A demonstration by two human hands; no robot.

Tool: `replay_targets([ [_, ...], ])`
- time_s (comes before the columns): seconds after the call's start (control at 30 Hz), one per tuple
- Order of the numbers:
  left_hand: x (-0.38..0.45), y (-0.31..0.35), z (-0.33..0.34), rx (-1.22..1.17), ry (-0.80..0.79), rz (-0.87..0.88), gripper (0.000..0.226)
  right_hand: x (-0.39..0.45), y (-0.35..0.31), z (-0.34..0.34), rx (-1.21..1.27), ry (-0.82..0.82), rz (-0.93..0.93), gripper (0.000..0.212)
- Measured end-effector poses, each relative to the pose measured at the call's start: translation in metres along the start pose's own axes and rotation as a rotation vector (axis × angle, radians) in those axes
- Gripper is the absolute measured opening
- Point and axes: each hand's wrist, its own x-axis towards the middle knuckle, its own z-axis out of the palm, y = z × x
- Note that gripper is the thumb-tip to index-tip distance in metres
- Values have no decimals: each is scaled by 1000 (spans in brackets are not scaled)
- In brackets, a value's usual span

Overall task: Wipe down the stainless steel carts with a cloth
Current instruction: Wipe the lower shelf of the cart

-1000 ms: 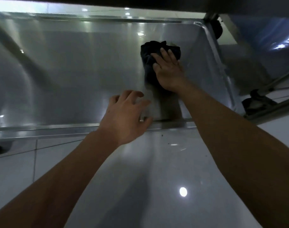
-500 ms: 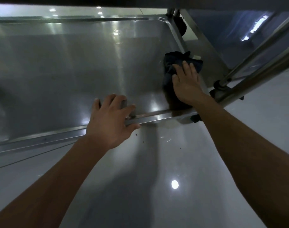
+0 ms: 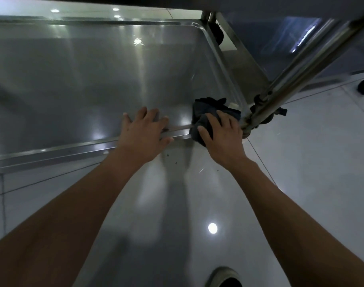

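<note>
1. A steel cart shelf fills the upper left and middle of the frame, its raised front rim running from the left edge toward the centre right.
2. The left hand lies flat at the centre of the frame, fingers straight and spread over the front rim, holding nothing.
3. The right hand is just right of centre, pressing a dark cloth against the shelf's near right corner; its fingers lie fairly straight over the cloth.
4. The cloth is bunched, part on the shelf and part draped over the rim.
5. A slanted steel post rises from that corner toward the upper right.
6. A glossy tiled floor fills the lower half, with one bright light reflection.
</note>
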Motion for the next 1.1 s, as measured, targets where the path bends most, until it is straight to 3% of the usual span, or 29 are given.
replay_targets([
  [0.1, -10, -5, -10, -1, -74, 8, 46, -7, -12, 0, -21, 32, -82, 48],
  [0.33, -73, -62, -38, -45, -37, -145, 36, -17, -66, 2, -21, -6, -273, 42],
  [0.6, -137, -122, -66, -119, 42, -350, 35, -21, -190, -9, 103, -222, -620, 37],
  [0.73, -168, -157, -83, -120, 66, -438, 31, -19, -236, -26, 184, -242, -664, 29],
  [0.93, -211, -191, -122, -103, -7, -496, 33, -22, -296, -59, 86, -270, -728, 35],
  [1.1, -271, -199, -188, -197, -109, -589, 41, -69, -353, -114, 36, -430, -795, 35],
])
